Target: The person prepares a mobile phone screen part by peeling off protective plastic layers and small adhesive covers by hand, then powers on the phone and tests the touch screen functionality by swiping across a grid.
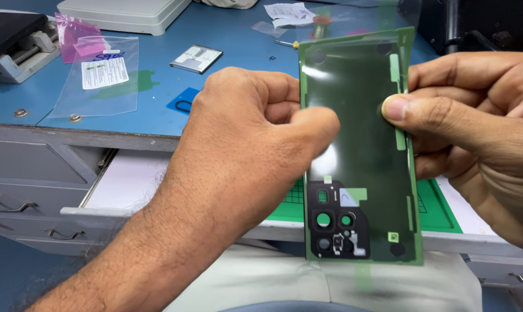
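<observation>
Back cover (pixel 359 150) upright, camera cutouts down

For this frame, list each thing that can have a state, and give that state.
Phone back cover: held upright, inner side facing the camera, green-edged film on it.
Left hand: closed, thumb pressing the cover's left edge.
Right hand: gripping the cover's right edge, thumb on the inner face.
Drawer: pulled open.
Clear plastic bag: lying flat on the blue bench.
Small battery: lying flat, apart from the hands.
</observation>
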